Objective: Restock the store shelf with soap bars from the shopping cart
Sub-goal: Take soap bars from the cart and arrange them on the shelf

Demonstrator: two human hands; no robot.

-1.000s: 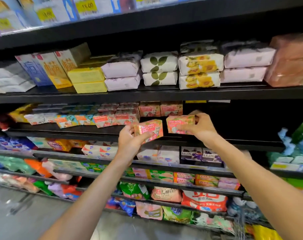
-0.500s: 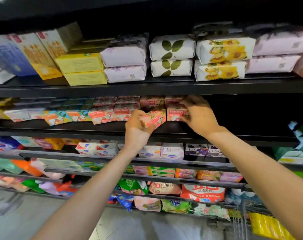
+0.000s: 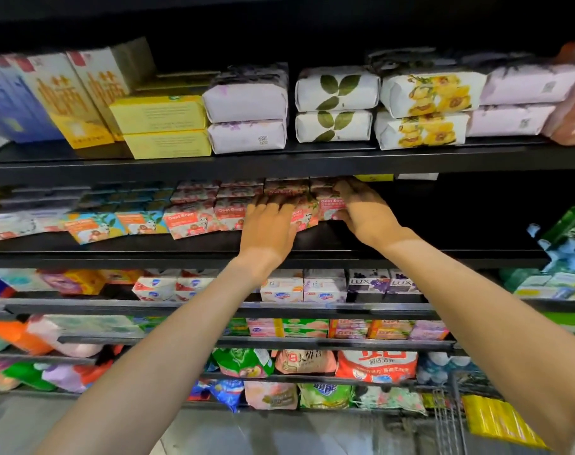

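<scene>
A black store shelf (image 3: 279,244) runs across the view, carrying a row of small soap boxes. Above it, another shelf holds yellow cartons (image 3: 161,126) and paper-wrapped soap blocks (image 3: 337,105) stacked in twos. Lower shelves carry white boxed soaps (image 3: 302,287) and, further down, bagged detergent (image 3: 376,366). At the lower right corner, the wire edge of the shopping cart (image 3: 447,418) shows beside a yellow pack (image 3: 499,421).

Both bare arms reach up to the soap-box shelf. The left hand (image 3: 268,228) lies with its fingers fairly straight and spread over a pink Goat Soap box (image 3: 304,213), which stands tilted on the shelf between the two hands; whether the thumb curls under it cannot be told. The right hand (image 3: 366,213) grips a second pink soap box (image 3: 329,206) from its right side, fingers curled over the top and thumb below, the box sitting just in front of the stacked pink boxes at the back. More Goat Soap boxes (image 3: 189,220) line the shelf to the left.
</scene>
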